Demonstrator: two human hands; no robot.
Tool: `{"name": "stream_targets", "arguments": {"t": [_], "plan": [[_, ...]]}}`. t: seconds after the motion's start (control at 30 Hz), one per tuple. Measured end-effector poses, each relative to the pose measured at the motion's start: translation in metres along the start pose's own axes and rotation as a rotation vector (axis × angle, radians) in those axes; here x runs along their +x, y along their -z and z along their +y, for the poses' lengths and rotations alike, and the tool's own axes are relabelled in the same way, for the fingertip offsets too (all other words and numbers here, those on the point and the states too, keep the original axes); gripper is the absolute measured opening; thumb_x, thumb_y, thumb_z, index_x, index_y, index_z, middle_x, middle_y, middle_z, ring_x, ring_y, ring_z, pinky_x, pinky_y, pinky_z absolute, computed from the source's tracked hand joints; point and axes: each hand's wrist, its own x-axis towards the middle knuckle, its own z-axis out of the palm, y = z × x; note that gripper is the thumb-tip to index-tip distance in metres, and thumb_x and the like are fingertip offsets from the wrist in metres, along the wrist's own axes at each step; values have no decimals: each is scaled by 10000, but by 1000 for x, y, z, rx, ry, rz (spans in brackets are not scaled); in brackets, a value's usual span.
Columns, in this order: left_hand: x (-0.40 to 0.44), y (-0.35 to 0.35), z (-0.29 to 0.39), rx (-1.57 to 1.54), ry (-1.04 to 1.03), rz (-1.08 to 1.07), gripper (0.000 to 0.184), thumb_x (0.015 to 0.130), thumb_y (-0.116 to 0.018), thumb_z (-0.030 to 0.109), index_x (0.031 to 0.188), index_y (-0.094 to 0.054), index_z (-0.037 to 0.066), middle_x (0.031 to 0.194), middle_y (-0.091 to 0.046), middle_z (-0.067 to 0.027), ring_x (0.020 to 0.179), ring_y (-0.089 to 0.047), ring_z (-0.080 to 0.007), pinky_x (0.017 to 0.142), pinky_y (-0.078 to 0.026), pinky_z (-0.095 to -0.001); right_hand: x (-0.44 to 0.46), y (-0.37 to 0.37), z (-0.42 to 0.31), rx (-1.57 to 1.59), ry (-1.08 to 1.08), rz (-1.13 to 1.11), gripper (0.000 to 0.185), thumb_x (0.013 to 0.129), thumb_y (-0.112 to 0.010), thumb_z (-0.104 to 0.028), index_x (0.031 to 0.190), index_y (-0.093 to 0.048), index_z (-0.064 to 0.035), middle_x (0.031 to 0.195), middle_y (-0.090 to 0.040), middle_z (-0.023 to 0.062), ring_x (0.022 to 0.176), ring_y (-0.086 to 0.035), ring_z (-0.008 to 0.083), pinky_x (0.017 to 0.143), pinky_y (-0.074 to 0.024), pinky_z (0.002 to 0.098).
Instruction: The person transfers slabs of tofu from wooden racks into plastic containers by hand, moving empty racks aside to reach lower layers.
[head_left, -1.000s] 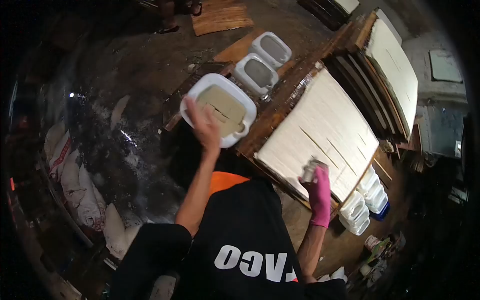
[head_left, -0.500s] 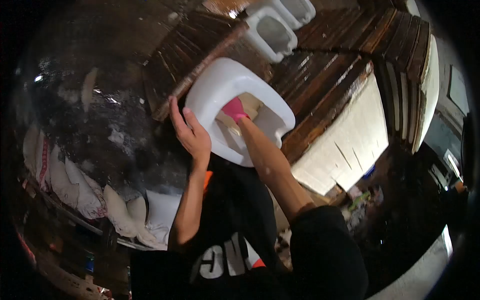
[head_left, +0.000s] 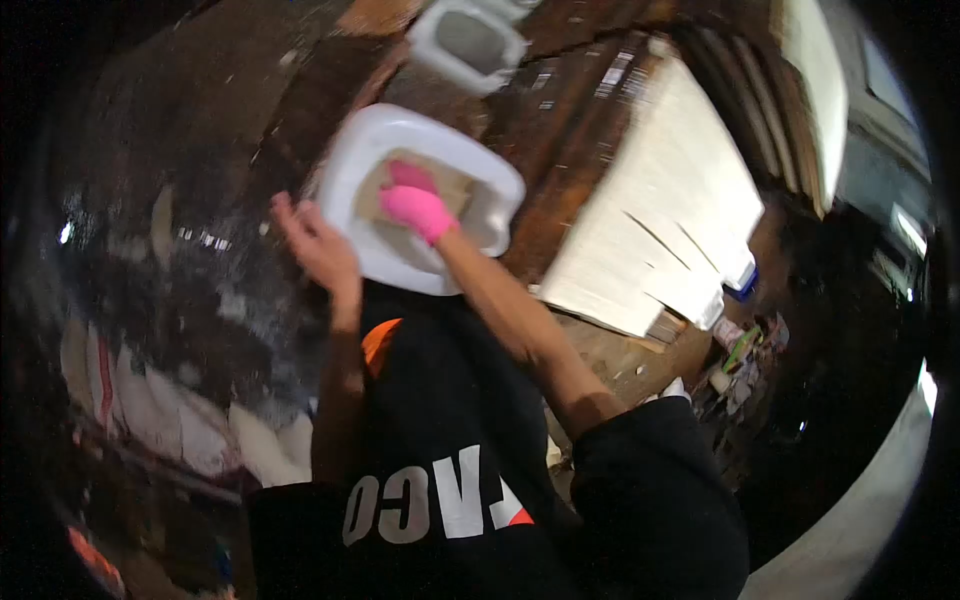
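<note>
A white, glossy hollow ceramic piece (head_left: pixel 342 165), rounded with a wide opening, stands in front of me on dark boards. My right hand (head_left: pixel 415 203), in a pink glove, is in the opening with its fingers curled. Whatever it may grip is hidden. Behind the glove, a beige surface (head_left: pixel 455 188) shows inside the piece; I cannot tell whether it is part of it. My bare left hand (head_left: pixel 318 248) is at the piece's left side, fingers stretched out and palm towards the wall. Whether it touches is unclear.
Another white ceramic piece (head_left: pixel 468 45) stands beyond on the boards. To the right are wooden planks (head_left: pixel 570 150) and a large pale panel (head_left: pixel 655 200) with dark cracks. White sacks (head_left: pixel 180 410) lie at lower left, by dark wet-looking floor (head_left: pixel 180 240). Mixed debris (head_left: pixel 745 355) lies at right.
My gloved hand has risen from deeper inside the piece and now shows fully. The piece's opening faces me more. The whole view has shifted, with the piece further left.
</note>
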Motion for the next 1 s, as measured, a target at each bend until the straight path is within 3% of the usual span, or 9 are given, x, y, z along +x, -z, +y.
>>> {"name": "stream_targets", "arguments": {"t": [0.1,0.2,0.23,0.37,0.43,0.57,0.67,0.83,1.0], "plan": [[-15,-3,20,329,-377,107,480,966,-486,177,1370,-377,-59,1441,-346,-264,1366,-298,-389,1116,-261,-466,-137,109,-41,580,191,251,327,917,-528,-222,1189,-606,-60,1136,-633,169,1053,-594,335,907,-470,364],[-81,-24,66,-26,-579,-158,558,931,-547,206,1398,-356,-33,1468,-306,-258,1367,-292,-396,1127,-226,-465,-283,164,28,624,-197,604,341,950,-512,-175,1276,-563,-90,1212,-605,149,1094,-591,209,917,-457,319],[-113,-31,71,-121,-616,-339,604,912,-578,235,1406,-349,-27,1474,-297,-257,1367,-288,-401,1132,-213,-460,-323,166,73,74,-266,707,384,985,-433,-184,1354,-487,-93,1313,-541,124,1173,-536,190,984,-419,335],[-227,-62,99,156,-960,-730,1067,676,-739,573,1465,-263,35,1522,-171,-260,1407,-139,-446,1137,-116,-544,-397,132,253,600,-644,1149,456,1017,-274,-219,1445,-341,-74,1490,-348,102,1396,-270,276,1150,-178,379],[-264,-73,100,384,-1074,-792,1160,606,-720,656,1477,-245,55,1529,-135,-261,1410,-102,-456,1130,-92,-575,-374,99,260,-15,-801,905,491,1018,-300,-255,1481,-262,-96,1536,-253,121,1445,-115,302,1158,-89,485],[-299,-100,85,533,-1317,-815,1176,595,-665,716,1481,-246,67,1530,-176,-227,1424,-127,-399,1133,-101,-576,-358,98,236,898,-316,1189,499,1013,-339,-246,1451,-285,-13,1495,-318,137,1396,-265,260,1130,-217,399],[-307,-108,84,518,-1280,-758,1105,647,-651,691,1443,-300,10,1513,-220,-231,1418,-165,-380,1135,-125,-555,-394,169,243,1673,-386,666,612,992,-324,-418,1408,-333,31,1404,-448,148,1268,-445,246,1070,-335,351],[-312,-103,84,541,-1324,-721,1070,657,-666,655,1473,-278,82,1511,-243,-204,1413,-199,-354,1134,-151,-542,-371,194,279,2008,-47,-59,580,955,-338,-376,1304,-455,73,1235,-589,177,1113,-574,276,988,-429,347],[-314,-105,81,579,-1348,-760,1023,677,-656,634,1487,-262,150,1530,-206,-194,1429,-162,-349,1135,-116,-567,-322,137,309,1770,-137,582,622,887,-410,-409,1312,-462,43,1262,-563,162,1159,-537,274,1023,-383,347]]}}
